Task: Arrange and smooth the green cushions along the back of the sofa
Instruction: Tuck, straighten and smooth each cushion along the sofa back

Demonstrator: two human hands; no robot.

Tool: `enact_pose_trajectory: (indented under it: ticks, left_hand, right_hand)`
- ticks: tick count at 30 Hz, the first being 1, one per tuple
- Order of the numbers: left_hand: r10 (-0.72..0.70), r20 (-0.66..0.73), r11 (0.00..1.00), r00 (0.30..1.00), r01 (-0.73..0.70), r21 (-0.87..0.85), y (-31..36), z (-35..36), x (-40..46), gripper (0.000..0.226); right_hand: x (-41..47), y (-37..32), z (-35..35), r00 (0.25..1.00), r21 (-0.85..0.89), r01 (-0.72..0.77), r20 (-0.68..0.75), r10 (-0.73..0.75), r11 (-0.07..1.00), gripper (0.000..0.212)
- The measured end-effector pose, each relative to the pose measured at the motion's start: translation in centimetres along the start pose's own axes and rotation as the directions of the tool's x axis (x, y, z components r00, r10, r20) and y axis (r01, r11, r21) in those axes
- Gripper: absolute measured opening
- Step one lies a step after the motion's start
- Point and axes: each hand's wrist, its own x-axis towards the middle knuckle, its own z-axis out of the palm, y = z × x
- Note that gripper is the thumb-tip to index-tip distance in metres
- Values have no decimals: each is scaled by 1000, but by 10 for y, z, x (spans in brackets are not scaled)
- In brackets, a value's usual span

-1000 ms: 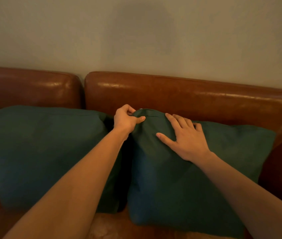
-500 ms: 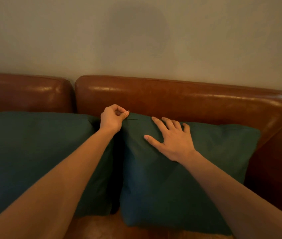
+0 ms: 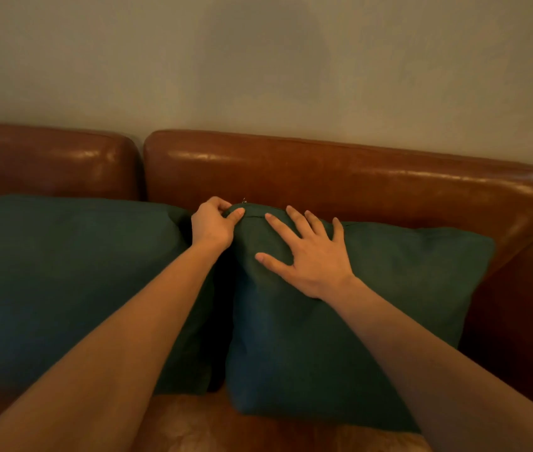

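No readable text, label, brand, number or sign anywhere in view.

Left hand (image 3: 212,225) pinches right cushion (image 3: 340,337) corner (right hand (image 3: 310,259) flat on it).

Matt green cloth cushions (image 3: 372,321) lean on a glossy brown leather sofa (image 3: 356,177).
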Motion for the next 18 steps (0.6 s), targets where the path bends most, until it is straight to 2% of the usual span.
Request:
enact_pose_trajectory:
  ticks: [5, 9, 12, 15, 18]
  left_hand:
    - [3, 93, 1000, 996, -6, 28, 0, -4, -6, 36]
    - [6, 57, 1000, 998, -6, 4, -2, -4, -4, 29]
    - [44, -3, 999, 999, -44, -12, -2, 0, -12, 33]
    - [147, -91, 987, 985, -153, -57, -18, 10, -45, 49]
    - [218, -106, 957, 970, -234, -171, -58, 28, -104, 51]
  right_hand:
    - [-6, -11, -2, 998, -38, 54, -25, -55, 998, 77]
    - [-6, -12, 2, 999, -40, 53, 16, -52, 998, 75]
    - [-5, -11, 1, 999, -39, 34, 7, -34, 999, 71]
    - [-13, -15, 3, 998, -61, 17, -60, -20, 998, 71]
    - [-30, -23, 14, 978, -147, 122, -151, -145, 981, 75]
